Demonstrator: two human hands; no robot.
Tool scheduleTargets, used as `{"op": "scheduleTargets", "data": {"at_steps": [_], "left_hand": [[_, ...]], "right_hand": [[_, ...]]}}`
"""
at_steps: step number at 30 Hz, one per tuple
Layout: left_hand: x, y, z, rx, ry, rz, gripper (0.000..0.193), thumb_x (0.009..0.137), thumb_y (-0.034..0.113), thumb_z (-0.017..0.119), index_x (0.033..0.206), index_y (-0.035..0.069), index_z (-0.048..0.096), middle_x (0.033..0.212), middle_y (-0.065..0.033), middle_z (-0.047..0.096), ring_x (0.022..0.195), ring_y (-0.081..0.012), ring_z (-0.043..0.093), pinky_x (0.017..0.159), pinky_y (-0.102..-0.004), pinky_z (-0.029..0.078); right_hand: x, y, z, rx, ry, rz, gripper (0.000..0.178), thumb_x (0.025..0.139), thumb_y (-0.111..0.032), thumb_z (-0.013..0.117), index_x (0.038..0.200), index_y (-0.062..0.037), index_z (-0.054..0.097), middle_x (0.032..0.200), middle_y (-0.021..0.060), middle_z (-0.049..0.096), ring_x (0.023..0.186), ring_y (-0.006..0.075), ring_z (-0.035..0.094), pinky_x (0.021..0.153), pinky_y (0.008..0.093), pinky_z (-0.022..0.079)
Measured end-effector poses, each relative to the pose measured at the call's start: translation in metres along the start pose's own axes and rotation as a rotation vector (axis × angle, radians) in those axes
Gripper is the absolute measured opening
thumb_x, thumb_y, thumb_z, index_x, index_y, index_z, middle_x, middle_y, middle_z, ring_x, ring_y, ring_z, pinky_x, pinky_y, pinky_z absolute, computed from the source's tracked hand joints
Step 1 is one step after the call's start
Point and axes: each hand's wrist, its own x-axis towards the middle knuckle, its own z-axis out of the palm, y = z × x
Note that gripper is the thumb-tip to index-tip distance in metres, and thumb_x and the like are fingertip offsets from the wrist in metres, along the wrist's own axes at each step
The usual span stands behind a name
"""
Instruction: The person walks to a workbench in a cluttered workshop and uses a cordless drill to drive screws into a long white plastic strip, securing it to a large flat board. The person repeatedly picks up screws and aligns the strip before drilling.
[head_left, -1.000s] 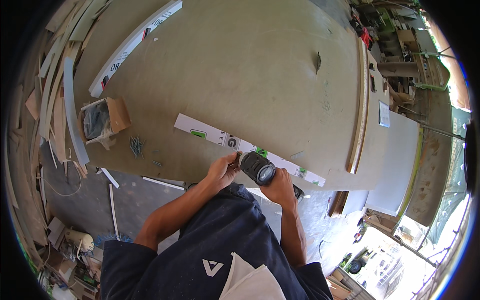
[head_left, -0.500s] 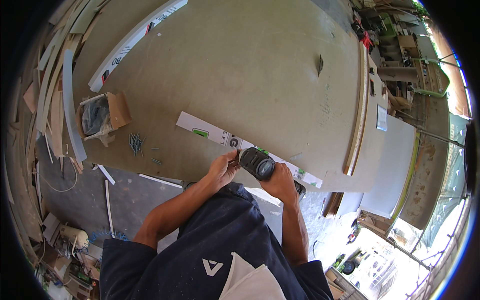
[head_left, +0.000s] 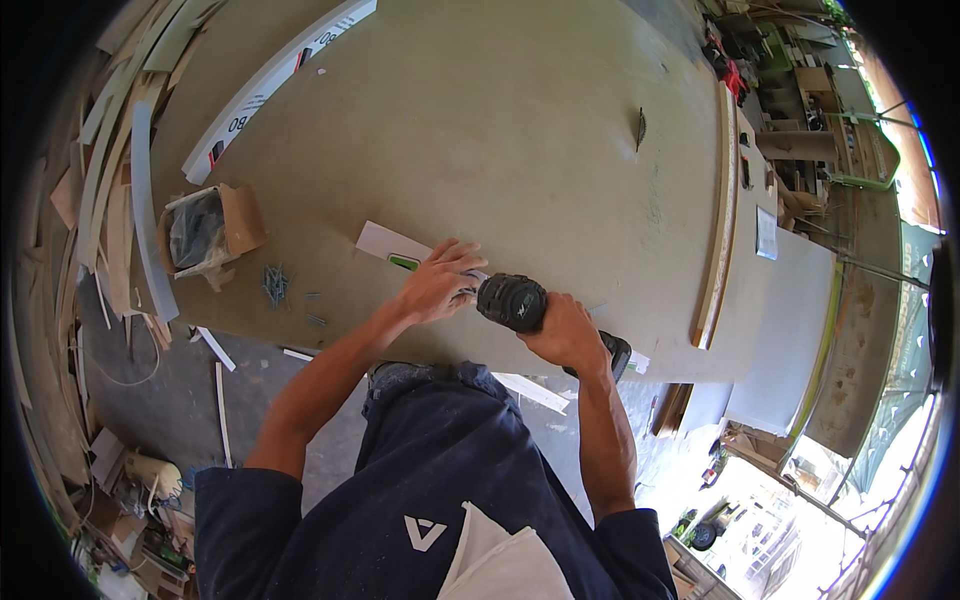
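My right hand (head_left: 565, 333) grips a black cordless drill (head_left: 513, 303) by its handle, the battery end sticking out beyond my wrist. The drill's front end points left, toward my left hand (head_left: 440, 284). Thumb and fingertips of that hand close together right at the drill's tip, while its upper fingers reach out over a narrow white printed strip (head_left: 388, 242). What the fingertips hold is too small to make out. The strip lies slantwise on the board near the front edge. Both hands and the drill cover its middle.
A big brownish board (head_left: 500, 130) forms the work surface. To the left stand an opened cardboard box (head_left: 243, 218) with a plastic bag inside and a pile of screws (head_left: 275, 284). Another printed strip (head_left: 270, 85) lies far left, a long wooden batten (head_left: 716, 220) at the right.
My left hand has moved up and left onto the strip, its upper fingers stretching out. My right hand and the drill have shifted slightly right, the drill's front coming level with the left fingertips.
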Motion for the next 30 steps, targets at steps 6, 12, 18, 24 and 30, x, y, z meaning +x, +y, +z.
{"op": "scheduleTargets", "data": {"at_steps": [6,12,18,24,30], "left_hand": [[-0.005,-0.017,0.018,0.054,-0.195,0.022,0.012,0.087,0.022,0.074,0.097,0.020,0.081,0.137,0.0029,0.067,0.139,-0.0189,0.050,0.122,-0.0464,0.028],[-0.007,-0.019,0.021,0.075,-0.169,0.060,0.012,0.088,0.023,0.074,0.098,0.023,0.081,0.136,0.0053,0.067,0.138,-0.0179,0.051,0.116,-0.0429,0.033],[-0.008,-0.017,0.018,0.100,-0.143,0.099,0.012,0.087,0.024,0.075,0.098,0.022,0.081,0.136,0.0073,0.068,0.138,-0.0178,0.051,0.109,-0.0397,0.038],[-0.008,-0.014,0.016,0.088,-0.096,0.116,0.006,0.081,0.019,0.078,0.087,0.016,0.078,0.132,0.0050,0.070,0.136,-0.0201,0.054,0.104,-0.0405,0.041],[-0.009,-0.015,0.020,0.040,-0.048,0.118,0.005,0.079,0.016,0.080,0.082,0.013,0.076,0.130,0.0034,0.071,0.135,-0.0212,0.056,0.103,-0.0417,0.042]], "right_hand": [[-0.003,-0.002,-0.001,-0.007,-0.015,0.007,0.031,0.072,-0.022,0.077,0.093,0.0008,0.074,0.094,0.0284,0.072,0.095,0.0475,0.068,0.087,0.0512,0.056],[-0.007,-0.004,-0.002,-0.082,0.004,-0.026,0.027,0.070,-0.018,0.074,0.092,-0.0011,0.074,0.090,0.0279,0.071,0.092,0.0476,0.068,0.084,0.0518,0.056],[-0.007,-0.009,-0.004,-0.117,0.023,-0.042,0.027,0.070,-0.017,0.074,0.092,-0.0014,0.074,0.088,0.0270,0.071,0.091,0.0474,0.068,0.083,0.0514,0.056],[-0.001,-0.004,-0.005,-0.097,-0.013,-0.026,0.028,0.070,-0.019,0.075,0.092,-0.0018,0.074,0.090,0.0264,0.072,0.092,0.0465,0.069,0.084,0.0503,0.056],[0.001,0.001,-0.001,-0.055,-0.007,-0.012,0.032,0.071,-0.020,0.078,0.094,0.0010,0.073,0.091,0.0271,0.072,0.092,0.0442,0.070,0.084,0.0477,0.056]]}}
